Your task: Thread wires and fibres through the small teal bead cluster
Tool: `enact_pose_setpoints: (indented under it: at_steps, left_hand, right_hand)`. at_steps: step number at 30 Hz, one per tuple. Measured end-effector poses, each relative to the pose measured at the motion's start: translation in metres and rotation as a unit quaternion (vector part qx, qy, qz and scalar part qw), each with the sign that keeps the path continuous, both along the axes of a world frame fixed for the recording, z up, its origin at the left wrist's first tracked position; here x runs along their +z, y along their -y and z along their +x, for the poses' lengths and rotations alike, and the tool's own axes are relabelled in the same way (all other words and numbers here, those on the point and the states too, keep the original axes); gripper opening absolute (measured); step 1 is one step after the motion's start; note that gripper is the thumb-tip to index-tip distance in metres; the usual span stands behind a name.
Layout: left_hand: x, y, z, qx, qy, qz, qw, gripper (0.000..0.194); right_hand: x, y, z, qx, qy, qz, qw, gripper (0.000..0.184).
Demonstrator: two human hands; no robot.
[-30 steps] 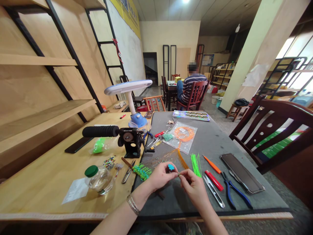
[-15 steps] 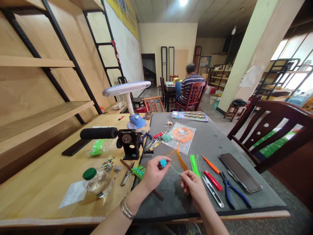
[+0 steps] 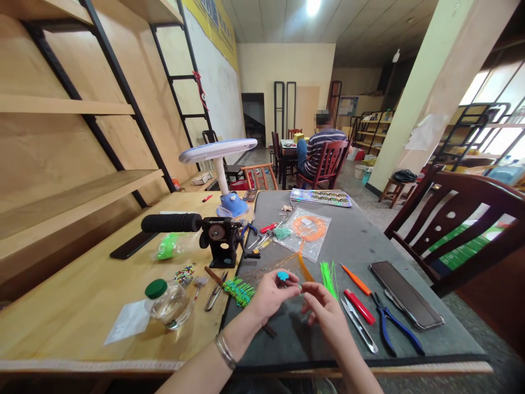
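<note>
- The left fingertips [image 3: 290,288] are closed in a pinch on a small turquoise bead-like piece [image 3: 283,276], which sits just above the left hand [image 3: 270,296], over a gray work mat [image 3: 283,340].
- The right hand [image 3: 326,318] is just beside it, its fingers curled toward the piece. Whether they grip a fine green strand there is too small to tell.
- The piece looks light and easy to drop; a fingertip pinch at its sides seems the surest hold.
- Near the hands on the mat lie loose orange strands [image 3: 305,268], a bright green strand bundle [image 3: 328,279] and green-wrapped pieces [image 3: 239,291].
- To the right are snips [image 3: 359,332], blue-handled pliers [image 3: 394,328] and a dark phone [image 3: 406,294].
- Farther off are a clear bag of orange coil [image 3: 307,232], a hand-cranked winder [image 3: 217,235] and a green-lidded glass jar [image 3: 166,303].
- A co-worker [image 3: 324,148] sits at a distant table.
</note>
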State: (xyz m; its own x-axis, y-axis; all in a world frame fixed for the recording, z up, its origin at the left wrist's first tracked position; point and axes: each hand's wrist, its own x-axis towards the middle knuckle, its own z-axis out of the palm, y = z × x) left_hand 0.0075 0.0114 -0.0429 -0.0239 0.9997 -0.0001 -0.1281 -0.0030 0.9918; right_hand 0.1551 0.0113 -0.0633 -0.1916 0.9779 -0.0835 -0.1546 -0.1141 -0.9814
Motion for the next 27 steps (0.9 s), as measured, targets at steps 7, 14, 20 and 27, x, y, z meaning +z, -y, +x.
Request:
enact_pose_setpoints:
  at_steps: [7, 14, 20, 27]
  left_hand:
    - [-0.004, -0.001, -0.003, 0.014, 0.068, -0.046, 0.997, 0.033]
    - [0.001, 0.000, -0.003, 0.023, 0.047, -0.032, 0.998, 0.027]
    - [0.005, 0.004, -0.004, -0.036, -0.058, 0.008, 0.998, 0.015]
    - [0.003, 0.006, -0.006, -0.086, -0.101, 0.046, 0.990, 0.013]
  right_hand:
    - [-0.005, -0.002, -0.010, 0.025, -0.012, -0.004, 1.000, 0.041]
    - [-0.008, -0.004, -0.006, -0.003, 0.026, 0.037, 0.999, 0.041]
    - [-0.004, 0.002, 0.002, -0.042, 0.169, 0.180, 0.968, 0.029]
    - [0.003, 0.007, 0.006, -0.035, 0.259, 0.261, 0.930, 0.020]
